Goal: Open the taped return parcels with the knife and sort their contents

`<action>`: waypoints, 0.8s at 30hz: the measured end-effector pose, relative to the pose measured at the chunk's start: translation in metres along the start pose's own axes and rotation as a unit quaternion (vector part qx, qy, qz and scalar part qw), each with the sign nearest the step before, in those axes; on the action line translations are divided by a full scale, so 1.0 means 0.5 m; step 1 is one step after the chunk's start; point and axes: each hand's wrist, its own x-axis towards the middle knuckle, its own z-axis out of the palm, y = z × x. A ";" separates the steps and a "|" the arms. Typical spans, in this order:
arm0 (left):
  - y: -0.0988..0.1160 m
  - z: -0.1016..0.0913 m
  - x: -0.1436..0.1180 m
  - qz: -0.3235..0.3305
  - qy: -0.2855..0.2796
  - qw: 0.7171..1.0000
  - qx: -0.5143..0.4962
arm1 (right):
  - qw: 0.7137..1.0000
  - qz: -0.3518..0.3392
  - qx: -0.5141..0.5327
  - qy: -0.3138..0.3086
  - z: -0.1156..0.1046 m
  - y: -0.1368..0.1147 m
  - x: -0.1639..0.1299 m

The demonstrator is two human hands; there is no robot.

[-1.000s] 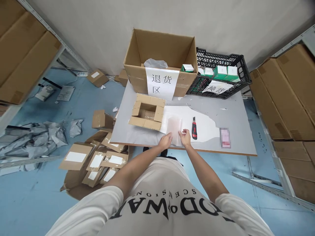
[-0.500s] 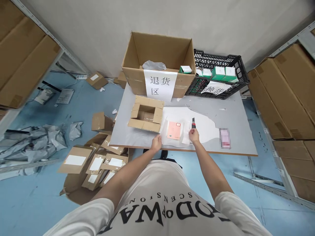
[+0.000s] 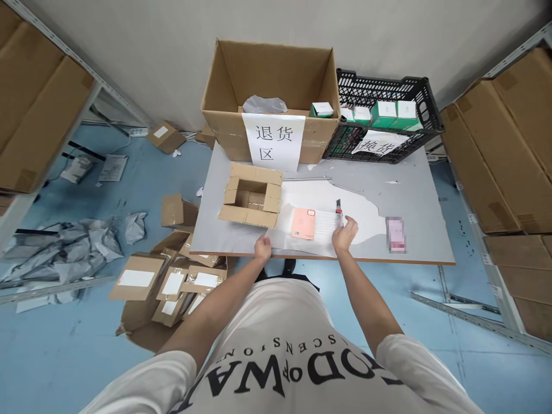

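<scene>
Now, at the near edge of the grey table [image 3: 414,195]: left hand [image 3: 262,248] rests on the near-left corner of a clear plastic bag [image 3: 321,227], fingers curled down on the film; whether they pinch it or only press it I cannot tell. Right hand [image 3: 344,233] sits at the bag's right side, fingers loosely closed around the handle of a red-and-black box cutter [image 3: 338,210], whose tip points away from the body. Bag lies flat, spread between the two hands. Inside it, toward the left half, a pink card [image 3: 303,223] shows through the film.

Just left of the bag stands a small open carton [image 3: 252,195], flaps folded out. Behind it, at the far edge, a big open carton [image 3: 271,98] with a white paper sign [image 3: 272,141] taped to its front. Beside that on the right, a black plastic crate [image 3: 388,123] holding green-and-white boxes [image 3: 390,114]. Flattened parcels [image 3: 172,284] lie on the blue floor, left of the table.
</scene>
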 end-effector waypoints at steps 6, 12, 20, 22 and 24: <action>-0.001 -0.005 -0.006 -0.031 0.020 0.998 0.057 | 0.973 0.051 -0.025 -0.223 0.098 -0.115 -0.059; 0.003 -0.045 -0.074 -0.021 0.029 0.994 0.099 | 0.959 0.183 -0.068 -0.205 0.169 -0.150 -0.071; -0.010 -0.114 -0.144 -0.004 -0.079 0.996 0.029 | 0.955 0.222 -0.002 -0.198 0.162 -0.145 -0.039; -0.002 -0.124 -0.151 -0.016 -0.150 0.988 -0.005 | 0.957 0.200 0.041 -0.205 0.147 -0.142 -0.036; 0.017 -0.125 -0.156 -0.030 -0.214 0.976 -0.035 | 0.958 0.170 0.088 -0.214 0.125 -0.143 -0.033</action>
